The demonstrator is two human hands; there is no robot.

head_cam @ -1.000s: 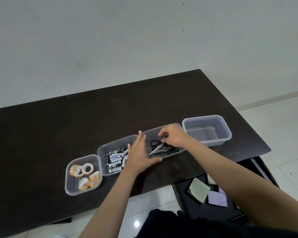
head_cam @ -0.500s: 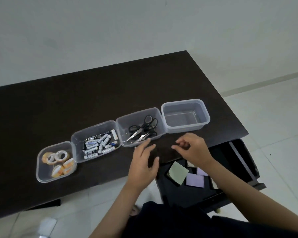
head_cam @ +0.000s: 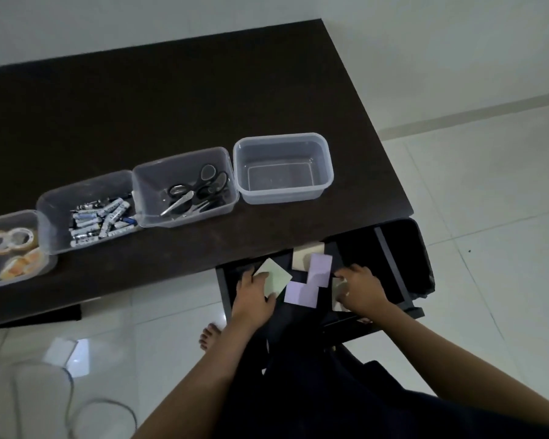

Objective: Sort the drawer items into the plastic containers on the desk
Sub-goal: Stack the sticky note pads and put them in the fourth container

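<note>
Both hands are down in the open drawer (head_cam: pixel 390 267). The left hand (head_cam: pixel 254 291) lies on a green note pad (head_cam: pixel 278 277), fingers mostly flat. The right hand (head_cam: pixel 358 288) curls round a pale pad (head_cam: pixel 337 285) at the drawer's right side. Two purple pads (head_cam: pixel 301 293) lie between the hands. Farther off, up on the desk (head_cam: pixel 172 99), the empty container (head_cam: pixel 284 167) sits straight ahead of the right hand, the nearer one. The scissors (head_cam: pixel 197 191), batteries (head_cam: pixel 100 221) and tape (head_cam: pixel 9 239) fill the other containers to its left.

I see white tiled floor (head_cam: pixel 488 185), pale wall (head_cam: pixel 140 20), thin cable (head_cam: pixel 70 403) looping on floor lower left.
</note>
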